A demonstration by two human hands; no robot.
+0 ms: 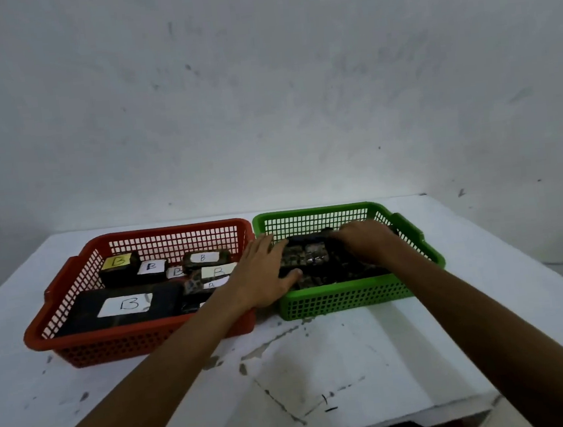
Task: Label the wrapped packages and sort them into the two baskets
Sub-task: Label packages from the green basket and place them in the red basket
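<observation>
A red basket (141, 340) stands on the left of the white table, holding several dark wrapped packages with white or yellow labels marked B, the largest (124, 306) at its front. To its right stands a green basket (343, 298) with dark patterned packages. Both hands reach into the green basket and grip one patterned package (306, 255). My left hand (262, 273) holds its left end with the thumb at the front edge. My right hand (365, 236) covers its far right end. No label shows on this package.
The two baskets sit side by side at the table's far edge, against a white wall (262, 94). The table (322, 364) in front of them is scuffed with dark marks. Its front edge runs across the lower right.
</observation>
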